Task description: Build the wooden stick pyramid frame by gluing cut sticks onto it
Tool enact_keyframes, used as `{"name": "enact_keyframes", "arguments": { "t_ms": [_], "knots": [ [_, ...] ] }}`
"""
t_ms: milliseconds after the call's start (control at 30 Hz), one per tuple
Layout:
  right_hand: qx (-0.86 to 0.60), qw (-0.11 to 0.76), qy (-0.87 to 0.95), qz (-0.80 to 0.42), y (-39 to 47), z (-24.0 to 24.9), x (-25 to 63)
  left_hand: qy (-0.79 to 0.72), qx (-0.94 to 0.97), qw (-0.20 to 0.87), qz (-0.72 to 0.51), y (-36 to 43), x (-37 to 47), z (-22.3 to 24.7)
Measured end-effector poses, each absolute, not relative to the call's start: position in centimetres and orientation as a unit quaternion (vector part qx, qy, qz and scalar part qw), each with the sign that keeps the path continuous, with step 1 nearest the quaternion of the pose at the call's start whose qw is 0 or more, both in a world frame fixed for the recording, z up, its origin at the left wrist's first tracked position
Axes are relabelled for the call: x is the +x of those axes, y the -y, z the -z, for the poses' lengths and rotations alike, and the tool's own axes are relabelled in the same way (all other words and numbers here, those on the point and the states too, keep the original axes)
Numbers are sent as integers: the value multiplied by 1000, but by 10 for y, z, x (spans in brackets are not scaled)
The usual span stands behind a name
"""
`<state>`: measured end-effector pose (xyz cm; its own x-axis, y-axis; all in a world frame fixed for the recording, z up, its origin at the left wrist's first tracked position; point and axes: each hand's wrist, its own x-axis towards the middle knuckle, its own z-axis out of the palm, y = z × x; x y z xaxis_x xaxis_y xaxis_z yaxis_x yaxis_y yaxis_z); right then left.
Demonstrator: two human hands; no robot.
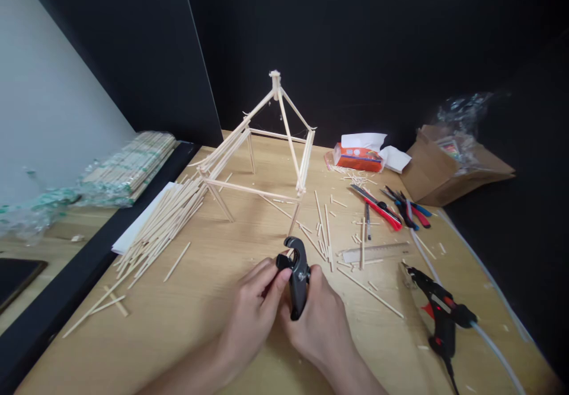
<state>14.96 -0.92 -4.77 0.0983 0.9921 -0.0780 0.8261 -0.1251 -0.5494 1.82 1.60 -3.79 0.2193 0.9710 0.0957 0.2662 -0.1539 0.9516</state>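
Observation:
In front of me, my right hand [320,318] is wrapped round a black hand cutter [299,282] with a hooked upper jaw. My left hand [258,300] is closed at the cutter's mouth, thumb and fingers pinched together. A pale sliver of wooden stick [290,253] shows between the jaws by the left fingertips; the rest of it is hidden. Just beyond the cutter stands a frame of wooden sticks [253,190] on legs, its sloping sticks meeting at a bundled peak. My hands appear apart from it.
Loose sticks [160,229] are heaped at left beside wrapped stick bundles [128,166]. Offcuts, a ruler [377,252], a red utility knife [377,205] and pliers [411,208] lie at right. Nearer is a corded glue gun [440,306]. Behind are a tissue pack [358,156] and cardboard box [435,169].

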Motion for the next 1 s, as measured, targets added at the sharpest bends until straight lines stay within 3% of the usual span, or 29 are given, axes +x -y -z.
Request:
{"name": "enact_keyframes", "arguments": {
  "t_ms": [1000],
  "knots": [
    [-724,154,646,-184,12,52,146,-505,616,440,-415,-14,22,36]
  ]
}}
